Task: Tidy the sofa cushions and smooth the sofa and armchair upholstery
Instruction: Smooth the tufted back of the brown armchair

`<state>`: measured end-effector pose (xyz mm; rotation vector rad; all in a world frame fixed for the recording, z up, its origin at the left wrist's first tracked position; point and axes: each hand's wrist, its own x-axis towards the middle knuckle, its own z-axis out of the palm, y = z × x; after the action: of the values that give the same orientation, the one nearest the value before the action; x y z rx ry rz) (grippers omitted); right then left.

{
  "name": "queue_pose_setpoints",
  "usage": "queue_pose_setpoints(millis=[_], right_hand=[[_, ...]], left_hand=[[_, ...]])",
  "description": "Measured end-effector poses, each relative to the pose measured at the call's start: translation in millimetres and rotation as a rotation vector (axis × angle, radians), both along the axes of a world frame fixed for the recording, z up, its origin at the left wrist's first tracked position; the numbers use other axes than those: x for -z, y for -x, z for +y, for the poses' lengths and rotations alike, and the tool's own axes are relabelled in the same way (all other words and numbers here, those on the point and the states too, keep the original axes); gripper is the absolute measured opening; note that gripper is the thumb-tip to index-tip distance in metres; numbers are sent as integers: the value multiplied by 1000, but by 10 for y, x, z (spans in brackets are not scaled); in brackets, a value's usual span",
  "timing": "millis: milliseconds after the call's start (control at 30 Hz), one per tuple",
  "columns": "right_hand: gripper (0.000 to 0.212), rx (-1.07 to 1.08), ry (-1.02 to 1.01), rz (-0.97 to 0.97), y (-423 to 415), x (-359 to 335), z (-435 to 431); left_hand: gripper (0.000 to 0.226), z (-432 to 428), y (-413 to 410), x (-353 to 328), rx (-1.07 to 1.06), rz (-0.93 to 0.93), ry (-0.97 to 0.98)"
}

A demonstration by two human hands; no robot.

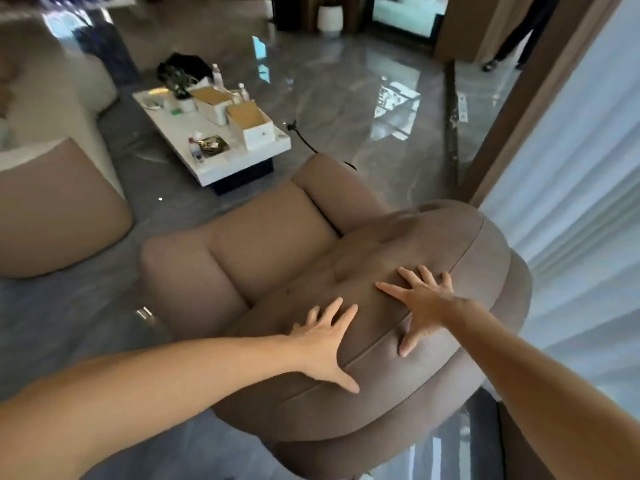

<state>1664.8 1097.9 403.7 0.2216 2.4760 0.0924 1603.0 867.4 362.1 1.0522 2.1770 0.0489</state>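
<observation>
A tan padded armchair fills the middle of the view, seen from behind and above its backrest. My left hand lies flat on the near left part of the backrest top, fingers spread. My right hand is pressed flat on the backrest top further right, fingers fanned out, thumb hanging over the piped seam. Neither hand holds anything. The tan end of a sofa shows at the left, with cream upholstery behind it.
A white low coffee table with open boxes, bottles and a small plant stands beyond the armchair. The floor is glossy grey marble. Sheer curtains hang at the right. A person's legs show at the far upper right.
</observation>
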Motion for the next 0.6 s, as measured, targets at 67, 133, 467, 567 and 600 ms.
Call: queue_pose_setpoints(millis=[67,133,467,567,600], right_hand=[[134,17,24,27,-124,74,-18],[129,54,52,63,-222,153,-69],[117,197,5,181,-462,380,-990],[116,244,-9,180,-414,366,-1431],[117,261,-14,178,-385,357,-1594]], left_hand=[[130,-117,-91,40,-9,-11,-24],[122,-203,-170,58,-31,-29,-48],[117,-1012,-131,125,37,-77,-90],[115,-1431,42,153,69,-76,-135],[114,-1582,119,160,82,-75,-150]])
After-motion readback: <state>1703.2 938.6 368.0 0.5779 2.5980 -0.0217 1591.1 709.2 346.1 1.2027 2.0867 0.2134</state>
